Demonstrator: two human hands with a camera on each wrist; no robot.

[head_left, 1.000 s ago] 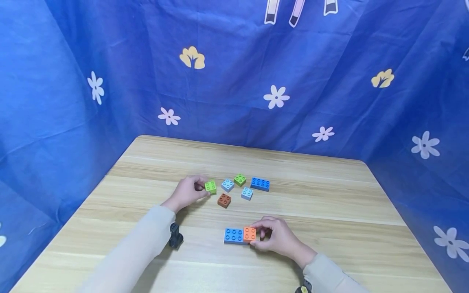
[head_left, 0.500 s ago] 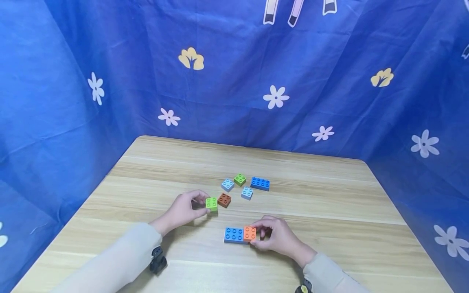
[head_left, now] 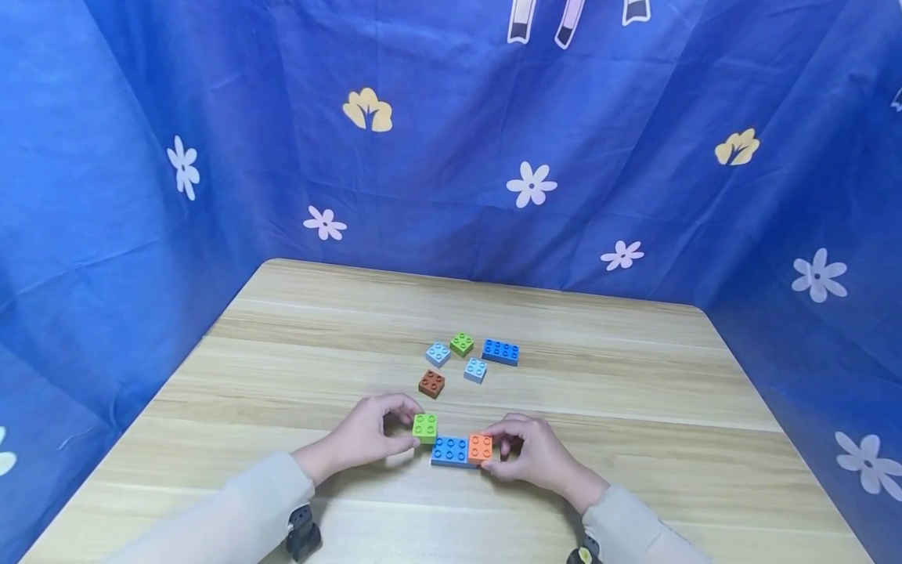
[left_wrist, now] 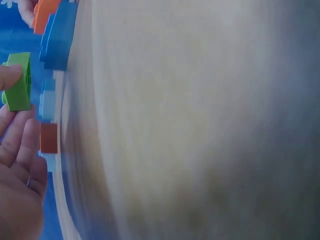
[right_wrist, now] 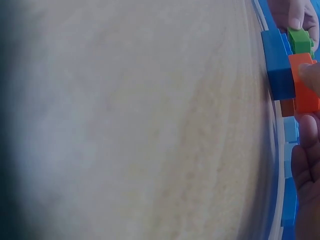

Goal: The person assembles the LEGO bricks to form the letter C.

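Observation:
My left hand [head_left: 373, 431] pinches a lime green square toy brick [head_left: 425, 428] between thumb and fingers. In the left wrist view that green brick [left_wrist: 19, 82] is held above the table, apart from the long blue brick [left_wrist: 60, 37]. On the table in front of me lies the long blue brick [head_left: 449, 452], with an orange square brick [head_left: 481, 448] on top of its right end. My right hand [head_left: 539, 454] grips the orange brick from the right, and the right wrist view shows its thumb on the near side of the orange brick [right_wrist: 306, 97].
Beyond the hands lie a brown brick [head_left: 431, 384], two light blue bricks, one left [head_left: 438, 355] and one right [head_left: 475, 370], a green brick [head_left: 461, 344] and another long blue brick [head_left: 500, 352]. A blue patterned cloth [head_left: 451, 157] hangs behind the wooden table [head_left: 634, 376].
My left hand has carried the green brick from beside the loose bricks towards me and slightly right, to the left end of the blue brick. The right hand has kept its place.

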